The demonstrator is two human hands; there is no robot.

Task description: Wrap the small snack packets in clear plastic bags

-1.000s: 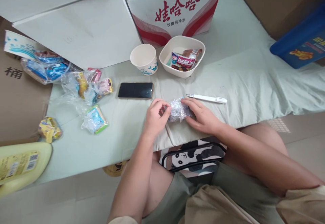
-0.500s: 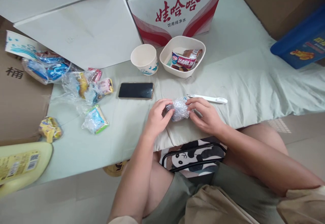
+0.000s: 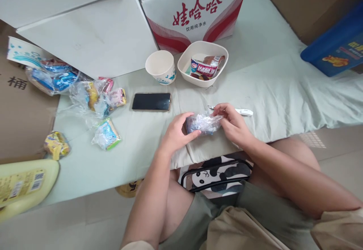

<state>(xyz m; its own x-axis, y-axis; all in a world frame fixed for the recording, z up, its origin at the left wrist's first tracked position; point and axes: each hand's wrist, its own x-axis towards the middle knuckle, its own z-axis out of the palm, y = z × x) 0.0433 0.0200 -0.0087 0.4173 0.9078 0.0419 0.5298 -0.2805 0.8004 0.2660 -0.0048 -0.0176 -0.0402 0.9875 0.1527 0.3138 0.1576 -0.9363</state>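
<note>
In the head view, a small packet wrapped in clear crinkled plastic (image 3: pixel 202 124), bluish underneath, is held low over the cloth between my two hands. My left hand (image 3: pixel 178 130) curls around its left end, thumb in front and fingers behind. The fingers of my right hand (image 3: pixel 230 121) pinch the loose plastic at its right end. What print the packet bears is too unclear to read. Just behind my right hand lies a white-handled cutter (image 3: pixel 245 112) with a thin hooked metal tip, partly hidden by the fingers.
A black phone (image 3: pixel 151 101), a paper cup (image 3: pixel 161 67) and a white bowl (image 3: pixel 185 70) of wrapped snacks stand behind my hands. Plastic-wrapped packets (image 3: pixel 107 133) lie at left. White cartons (image 3: pixel 195 16) form the back; a blue container (image 3: pixel 334 46) stands right, a yellow bottle (image 3: pixel 28 182) front left.
My right hand has moved slightly right, drawing the bunched plastic out sideways. The wrapping now looks longer and flatter, with more of the bluish packet showing. My left hand keeps its hold.
</note>
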